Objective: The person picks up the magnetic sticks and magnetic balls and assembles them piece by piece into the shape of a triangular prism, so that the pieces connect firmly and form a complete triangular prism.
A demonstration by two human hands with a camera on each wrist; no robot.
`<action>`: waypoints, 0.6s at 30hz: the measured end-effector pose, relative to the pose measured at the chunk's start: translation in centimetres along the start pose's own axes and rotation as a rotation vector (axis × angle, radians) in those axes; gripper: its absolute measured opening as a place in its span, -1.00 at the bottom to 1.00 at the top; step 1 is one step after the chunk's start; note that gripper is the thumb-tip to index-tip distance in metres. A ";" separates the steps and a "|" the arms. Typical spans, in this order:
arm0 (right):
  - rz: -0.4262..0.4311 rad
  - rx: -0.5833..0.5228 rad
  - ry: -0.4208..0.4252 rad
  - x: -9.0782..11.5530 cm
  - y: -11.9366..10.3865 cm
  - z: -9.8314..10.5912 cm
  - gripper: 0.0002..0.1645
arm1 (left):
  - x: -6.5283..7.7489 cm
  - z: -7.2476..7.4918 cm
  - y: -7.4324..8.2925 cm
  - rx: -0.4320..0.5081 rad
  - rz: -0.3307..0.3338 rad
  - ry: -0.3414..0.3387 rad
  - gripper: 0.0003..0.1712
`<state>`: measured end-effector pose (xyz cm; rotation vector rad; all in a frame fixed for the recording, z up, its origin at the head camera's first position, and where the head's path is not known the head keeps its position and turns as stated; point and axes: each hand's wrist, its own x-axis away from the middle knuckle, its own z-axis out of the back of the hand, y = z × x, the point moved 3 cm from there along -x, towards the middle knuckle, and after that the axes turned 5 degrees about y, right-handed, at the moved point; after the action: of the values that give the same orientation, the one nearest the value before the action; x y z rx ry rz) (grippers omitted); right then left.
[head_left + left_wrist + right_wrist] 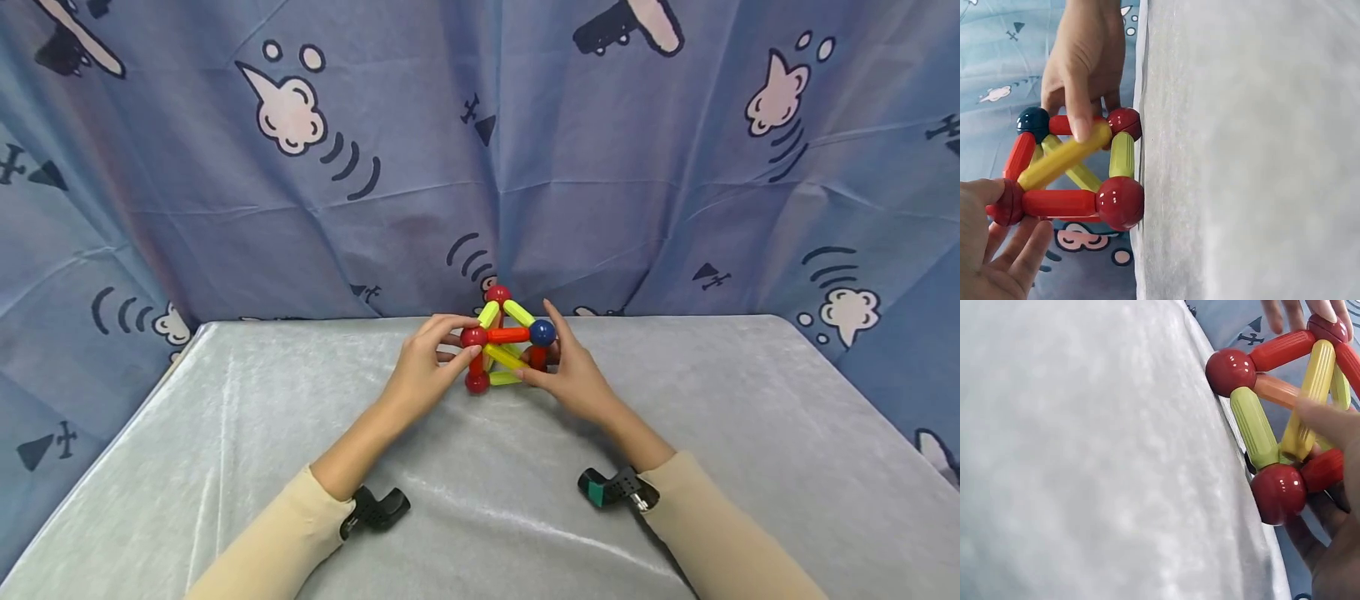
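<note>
A frame of magnetic rods and balls (508, 335) stands near the far part of the table, between both hands. My left hand (423, 362) pinches the red ball (1007, 201) at its upper left corner between thumb and fingers. From the right, my right hand (573, 375) holds the yellow rod (1317, 375), thumb on its lower end, with fingers curled behind the red upright rod (537, 357). This yellow rod slants across the front face, its low end right by the lower right red ball (1278, 494). A blue ball (542, 332) forms the upper right corner; another red ball (497, 294) tops the frame.
A pale grey cloth covers the table (480, 517). Behind its far edge hangs a blue patterned curtain (420, 167). Black camera mounts (375, 508) sit on both wrists, beside beige sleeves (277, 533).
</note>
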<state>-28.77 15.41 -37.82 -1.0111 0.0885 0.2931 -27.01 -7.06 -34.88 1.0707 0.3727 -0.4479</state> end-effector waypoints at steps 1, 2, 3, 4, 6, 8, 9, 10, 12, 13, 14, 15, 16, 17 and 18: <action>-0.003 -0.007 0.007 0.0 0.1 0.0 0.34 | 0.0 0.0 0.0 0.003 -0.003 -0.002 -0.62; -0.003 -0.015 0.012 0.0 0.2 -0.1 0.32 | 0.0 -0.1 0.1 0.006 -0.008 -0.003 -0.62; 0.004 -0.019 0.017 0.0 0.3 -0.1 0.30 | 0.0 -0.1 0.1 0.009 -0.010 -0.004 -0.63; 0.013 -0.023 0.020 0.0 0.4 -0.1 0.29 | 0.1 -0.1 0.1 0.010 -0.012 -0.004 -0.63; 0.039 -0.020 0.023 0.0 0.5 -0.1 0.28 | 0.1 -0.1 0.1 0.010 -0.020 -0.013 -0.63; 0.062 -0.022 0.029 0.0 0.6 0.0 0.26 | 0.1 -0.2 0.1 0.003 -0.038 -0.028 -0.61; 0.073 -0.021 0.033 0.0 0.7 0.0 0.24 | 0.2 -0.2 0.2 0.001 -0.047 -0.034 -0.61; 0.079 -0.025 0.035 0.0 0.7 0.1 0.22 | 0.2 -0.3 0.2 0.000 -0.056 -0.041 -0.60; 0.091 -0.025 0.036 0.0 0.8 0.1 0.18 | 0.2 -0.3 0.2 0.003 -0.070 -0.051 -0.59; 0.092 -0.026 0.033 0.0 0.9 0.1 0.15 | 0.2 -0.4 0.2 0.006 -0.071 -0.050 -0.59; 0.096 -0.026 0.032 0.0 1.0 0.1 0.13 | 0.2 -0.4 0.2 0.010 -0.070 -0.048 -0.59; 0.095 -0.029 0.029 0.0 1.0 0.1 0.10 | 0.2 -0.4 0.2 0.017 -0.071 -0.045 -0.59; 0.093 -0.030 0.029 0.0 1.1 0.2 0.03 | 0.2 -0.5 0.2 0.021 -0.072 -0.044 -0.59; 0.091 -0.028 0.030 0.0 1.1 0.2 -0.04 | 0.2 -0.5 0.2 0.024 -0.072 -0.043 -0.59; 0.084 -0.036 0.031 -0.1 1.2 0.2 -0.11 | 0.2 -0.5 0.2 0.025 -0.072 -0.043 -0.59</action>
<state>-29.22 16.19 -38.68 -1.0495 0.1550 0.3565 -26.74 -6.55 -35.03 1.0729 0.3692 -0.5397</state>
